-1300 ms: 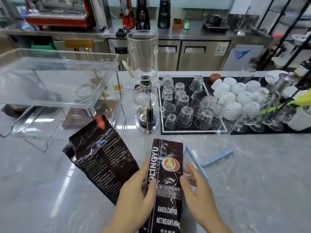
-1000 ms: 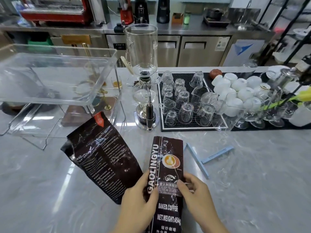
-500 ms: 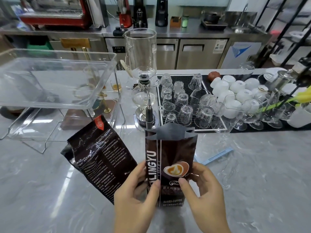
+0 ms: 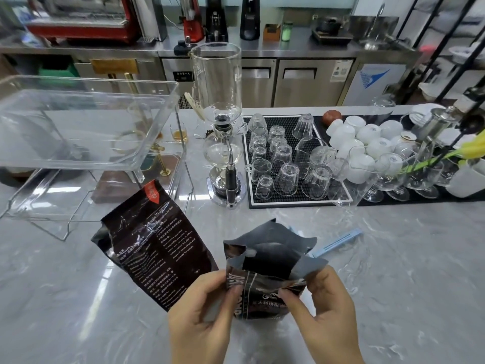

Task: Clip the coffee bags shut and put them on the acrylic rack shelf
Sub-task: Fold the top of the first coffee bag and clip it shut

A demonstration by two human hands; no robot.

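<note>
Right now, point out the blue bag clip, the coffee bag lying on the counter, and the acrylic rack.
Blue bag clip [image 4: 338,241], head view, middle of its visible arm.
Lying coffee bag [image 4: 154,245], head view, centre of its printed back.
Acrylic rack [image 4: 157,124], head view, upper tray's right wall.

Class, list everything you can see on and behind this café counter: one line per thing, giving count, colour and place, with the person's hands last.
held coffee bag: one, dark brown, open-topped, front centre.
second coffee bag: one, black, lying on the counter, left of the held one.
bag clips: light blue, behind the held bag; count unclear.
acrylic rack: one, clear, left.
siphon brewer: one, clear glass, centre.
drying mat: one, black, holding upturned clear glasses.
white cups: a cluster, right.
counter: grey marble.
back bench: steel, with machines.
left hand: grip on the held bag's left edge.
right hand: grip on its right edge.
</note>
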